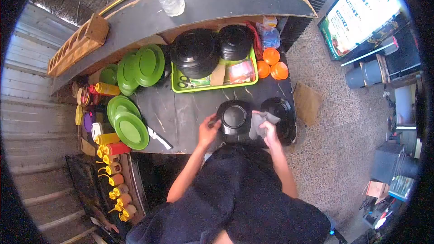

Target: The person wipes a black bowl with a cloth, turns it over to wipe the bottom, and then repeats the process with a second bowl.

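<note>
My left hand (pixel 209 129) grips the left rim of an upturned black bowl (pixel 233 116) at the near edge of the dark counter (pixel 181 113). Against the bowl's right side my right hand (pixel 267 129) presses a grey cloth (pixel 260 121). Just right of the cloth sits another black bowl (pixel 279 108), open side up.
A green tray (pixel 212 83) behind holds stacks of black bowls (pixel 195 53) and packets. Green plates (pixel 129 126) lie at the left, with more green plates (pixel 144 65) further back, sauce bottles (pixel 113 149) along the left edge, orange cups (pixel 272 63) at the right and a knife (pixel 159 138) nearby.
</note>
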{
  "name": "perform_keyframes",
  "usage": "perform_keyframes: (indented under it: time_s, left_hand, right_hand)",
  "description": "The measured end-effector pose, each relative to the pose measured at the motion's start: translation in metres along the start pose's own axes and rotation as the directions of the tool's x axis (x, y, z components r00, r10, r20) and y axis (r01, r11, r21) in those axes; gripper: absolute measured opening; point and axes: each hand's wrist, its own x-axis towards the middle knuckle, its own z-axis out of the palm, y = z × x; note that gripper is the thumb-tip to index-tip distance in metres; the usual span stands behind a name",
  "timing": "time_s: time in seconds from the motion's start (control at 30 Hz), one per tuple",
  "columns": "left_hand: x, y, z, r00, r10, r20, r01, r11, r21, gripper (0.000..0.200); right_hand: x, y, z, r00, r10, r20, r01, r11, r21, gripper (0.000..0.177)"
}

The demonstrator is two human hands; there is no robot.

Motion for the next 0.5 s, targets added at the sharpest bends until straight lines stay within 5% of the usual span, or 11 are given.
perform_keyframes:
  time_s: [0.17,0.23,0.3,0.37,0.43,0.5]
  left_hand:
    - [0.019,0.012,0.011,0.997,0.069,0.041,-0.073,0.992,0.107,0.054]
    - [0.038,0.034,0.016,0.992,0.123,0.039,-0.129,0.945,0.301,0.056]
    - [0.065,0.083,0.022,0.977,0.175,0.125,-0.184,0.98,0.071,0.062]
    - [0.094,0.126,0.032,0.974,0.212,0.075,-0.221,0.963,0.156,0.073]
    - [0.129,0.159,0.042,0.973,0.217,0.081,-0.222,0.973,0.057,0.08]
    - [0.179,0.165,0.051,0.961,0.248,0.118,-0.264,0.954,0.143,0.091]
  right_hand:
    - [0.021,-0.016,0.014,0.997,-0.074,0.027,0.075,0.997,-0.03,0.073]
    - [0.046,-0.033,0.023,0.994,-0.107,0.018,0.107,0.994,0.003,0.077]
    - [0.078,-0.048,0.025,0.974,-0.226,0.003,0.226,0.971,-0.075,0.078]
    - [0.115,-0.075,0.03,0.951,-0.309,0.019,0.306,0.929,-0.207,0.078]
    - [0.154,-0.102,0.041,0.939,-0.345,-0.002,0.339,0.923,-0.181,0.077]
    - [0.192,-0.124,0.048,0.927,-0.372,0.042,0.374,0.914,-0.159,0.072]
